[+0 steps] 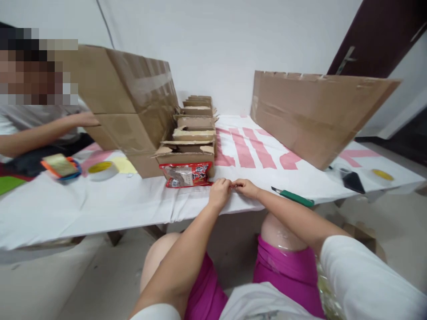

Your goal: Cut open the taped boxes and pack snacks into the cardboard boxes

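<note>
My left hand (pixel 220 192) and my right hand (pixel 247 188) meet at the table's front edge, fingertips pinched together. Something small and reddish shows between them, too small to make out. Just left of my left hand, a red and clear snack packet (pixel 188 175) leans against the front of an open cardboard box (pixel 187 156). Its lower right corner reaches close to my left hand. To the right of my right hand lies a green utility knife (pixel 296 198), its blade out.
Behind the front box runs a row of open boxes (pixel 196 121). Stacked cartons (pixel 133 84) stand left, a large cardboard panel (pixel 316 111) right. Tape rolls (pixel 103 170) and a dark phone-like object (pixel 353 182) lie on the white cloth (pixel 100 209). A co-worker's arm (pixel 50 132) touches the cartons.
</note>
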